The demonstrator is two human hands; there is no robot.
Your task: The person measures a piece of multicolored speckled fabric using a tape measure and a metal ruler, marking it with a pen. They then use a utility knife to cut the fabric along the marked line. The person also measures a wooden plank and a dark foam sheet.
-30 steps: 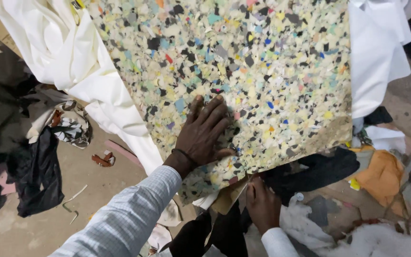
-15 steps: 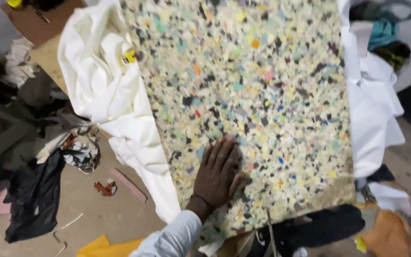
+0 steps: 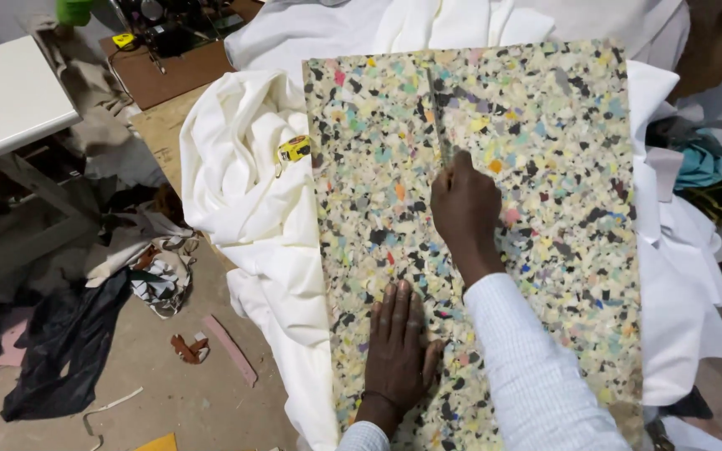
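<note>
Since half a second ago the right hand [image 3: 464,209] has come into view, up on the foam sheet [image 3: 545,167] ahead of the left hand [image 3: 400,338], which has slid back toward the near edge. The left one lies flat, fingers spread, pressing the speckled foam. The right is fisted around a thin blade or marker, can't tell which, its tip touching the foam. White cloth [image 3: 252,192] sits left of both, with a yellow tape measure [image 3: 294,149] on it.

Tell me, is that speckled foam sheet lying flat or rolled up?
Flat. The foam sheet lies spread over white cloth, with the left hand pressed palm-down on it.
</note>
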